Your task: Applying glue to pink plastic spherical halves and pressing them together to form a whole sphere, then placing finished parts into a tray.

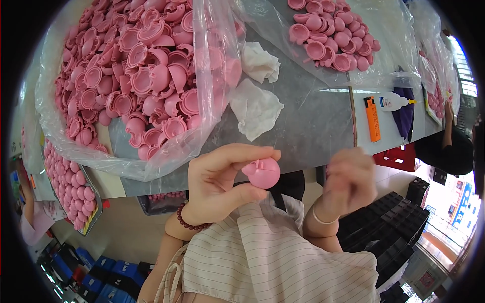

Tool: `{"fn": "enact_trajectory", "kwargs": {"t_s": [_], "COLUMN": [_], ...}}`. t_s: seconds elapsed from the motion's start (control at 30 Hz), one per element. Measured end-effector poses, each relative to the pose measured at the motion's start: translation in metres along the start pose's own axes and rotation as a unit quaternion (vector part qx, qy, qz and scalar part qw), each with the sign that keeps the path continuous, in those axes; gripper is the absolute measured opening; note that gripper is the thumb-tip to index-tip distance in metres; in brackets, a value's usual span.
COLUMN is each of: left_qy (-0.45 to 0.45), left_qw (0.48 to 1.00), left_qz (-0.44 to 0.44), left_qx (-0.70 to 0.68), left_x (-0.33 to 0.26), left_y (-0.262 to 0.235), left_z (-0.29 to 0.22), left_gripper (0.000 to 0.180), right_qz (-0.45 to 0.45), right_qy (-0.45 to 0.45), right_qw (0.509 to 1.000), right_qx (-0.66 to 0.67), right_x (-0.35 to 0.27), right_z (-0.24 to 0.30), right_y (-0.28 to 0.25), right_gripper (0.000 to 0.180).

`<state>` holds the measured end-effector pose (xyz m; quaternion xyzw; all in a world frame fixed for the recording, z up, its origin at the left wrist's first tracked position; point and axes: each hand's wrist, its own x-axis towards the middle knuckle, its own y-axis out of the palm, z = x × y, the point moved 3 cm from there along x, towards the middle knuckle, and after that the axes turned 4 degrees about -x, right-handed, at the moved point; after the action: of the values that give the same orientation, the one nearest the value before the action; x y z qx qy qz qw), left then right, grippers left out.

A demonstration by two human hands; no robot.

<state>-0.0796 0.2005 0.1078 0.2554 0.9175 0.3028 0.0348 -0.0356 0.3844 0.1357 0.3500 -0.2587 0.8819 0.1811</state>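
Note:
Between the thumb and fingers of my left hand is a round pink plastic ball, with a small raised tab on top and a thin seam line across it. My right hand hangs in the air to the right of the ball, apart from it, its fingers curled and smeared by motion. Beyond my left hand, a clear plastic bag lies spread on the grey table, heaped with pink half shells. Farther right is a smaller pile of pink rounded pieces, on clear plastic sheeting.
Crumpled white tissues lie beside the bag. An orange lighter-shaped object, a small white bottle and dark cloth are at right. A tray of pink balls stands left. Other people sit at both sides; black crates are stacked below.

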Motion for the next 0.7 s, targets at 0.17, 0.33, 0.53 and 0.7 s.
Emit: {"fn": "enact_trajectory", "kwargs": {"t_s": [0.17, 0.33, 0.53, 0.7], "left_qy": [0.008, -0.008, -0.057, -0.058], "left_qw": [0.999, 0.995, 0.984, 0.950], "left_qz": [0.029, 0.015, -0.003, 0.042], "left_qx": [-0.045, -0.095, -0.169, -0.303], "left_x": [-0.005, -0.006, -0.004, 0.002], "left_y": [-0.004, -0.006, -0.008, 0.002], "left_z": [0.000, -0.001, 0.005, -0.001], "left_gripper": [0.043, 0.041, 0.050, 0.046], "right_qz": [-0.303, -0.231, -0.040, -0.179], "right_qy": [0.130, 0.210, 0.328, 0.207], "right_qw": [0.941, 0.922, 0.906, 0.957], "right_qx": [-0.074, -0.228, -0.263, -0.099], "right_x": [0.000, 0.017, 0.037, 0.044], "right_z": [-0.043, -0.075, -0.102, -0.077], "right_y": [-0.066, -0.082, -0.084, -0.066], "right_gripper": [0.021, 0.033, 0.031, 0.025]}}
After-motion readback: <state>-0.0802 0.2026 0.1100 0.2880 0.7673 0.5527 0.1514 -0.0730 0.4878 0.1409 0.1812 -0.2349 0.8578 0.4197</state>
